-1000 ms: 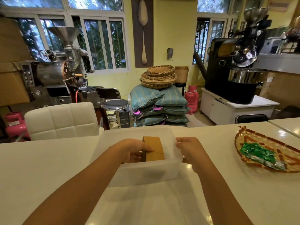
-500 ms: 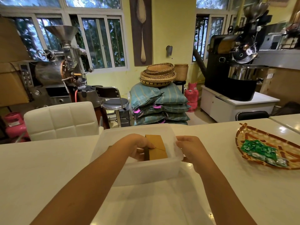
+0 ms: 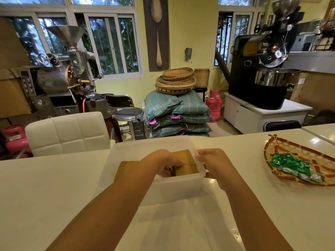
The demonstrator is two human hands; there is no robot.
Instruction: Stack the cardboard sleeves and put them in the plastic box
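A translucent plastic box (image 3: 150, 145) stands on the white table in front of me. Brown cardboard sleeves (image 3: 186, 164) lie stacked inside it at the right end, and another brown sleeve (image 3: 126, 169) shows at the left, partly hidden by my forearm. My left hand (image 3: 161, 163) reaches down into the box with its fingers closed on the left edge of the sleeve stack. My right hand (image 3: 214, 164) grips the box's right rim from outside.
A woven basket tray (image 3: 297, 149) with green packets (image 3: 290, 163) lies on the table to the right. A white padded chair (image 3: 67, 133) stands behind the table's far edge at the left. Coffee roasters, sacks and baskets fill the room beyond.
The sleeve stack has sunk lower and flatter into the box under my left hand. A second sleeve now shows at the left. My right hand stays on the rim.
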